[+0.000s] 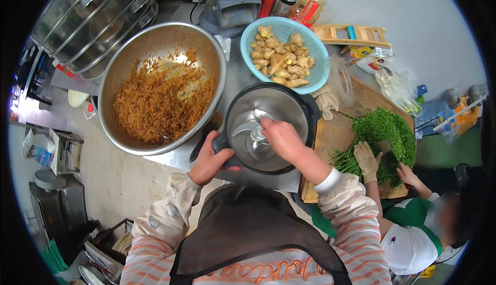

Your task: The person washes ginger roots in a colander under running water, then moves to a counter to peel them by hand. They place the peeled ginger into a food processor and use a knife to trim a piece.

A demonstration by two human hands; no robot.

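In front of me is a steel food-processor bowl (242,103) with a black rim and curved metal blades (246,129) on a central hub inside it. My left hand (212,161) is closed around the bowl's black side handle (221,142). My right hand (279,136) reaches into the bowl, its fingers on the hub of the blade assembly. At the left a large steel basin (106,103) holds an orange-brown crumbly mixture (159,103). Behind the bowl, a light-blue plastic basket (247,45) holds ginger roots (277,62).
At the right, a co-worker's gloved hand (366,161) steadies greens on a wooden board (329,138) while the other holds a cleaver (388,157). A machine (232,10), an oil bottle (314,2) and a wooden grater (348,35) stand behind. Stacked steel steamers (100,21) rise at the left.
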